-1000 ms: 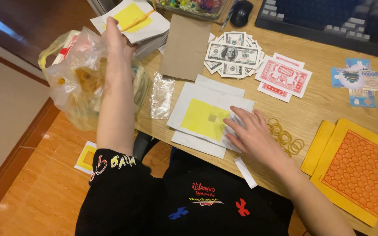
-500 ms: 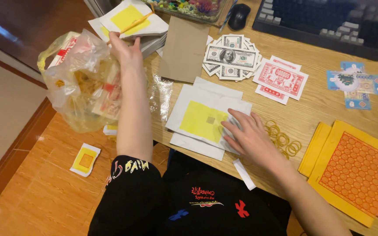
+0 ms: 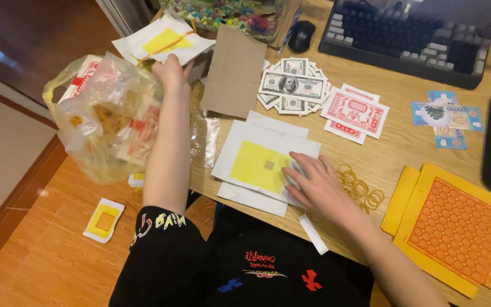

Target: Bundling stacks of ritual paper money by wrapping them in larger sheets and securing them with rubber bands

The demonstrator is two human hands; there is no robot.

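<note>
Your left hand (image 3: 173,73) moved up, gripping the plastic bag (image 3: 106,122); right hand (image 3: 319,187) lies flat, released, on the paper stack (image 3: 257,162).

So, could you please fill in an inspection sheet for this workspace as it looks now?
Surface: wooden desk, mostly covered with paper.
Job's things: white sheets with yellow squares under the right hand; plastic bag of paper packs at the left hand.
Clutter: banknote-style papers, red notes, rubber bands, orange sheets, brown card.
Grippers: right fingers flat on the sheets; left fingers at the bag's top.
Cables: nothing seen.
Surroundings: keyboard, mouse, one sheet on the wooden floor.
</note>
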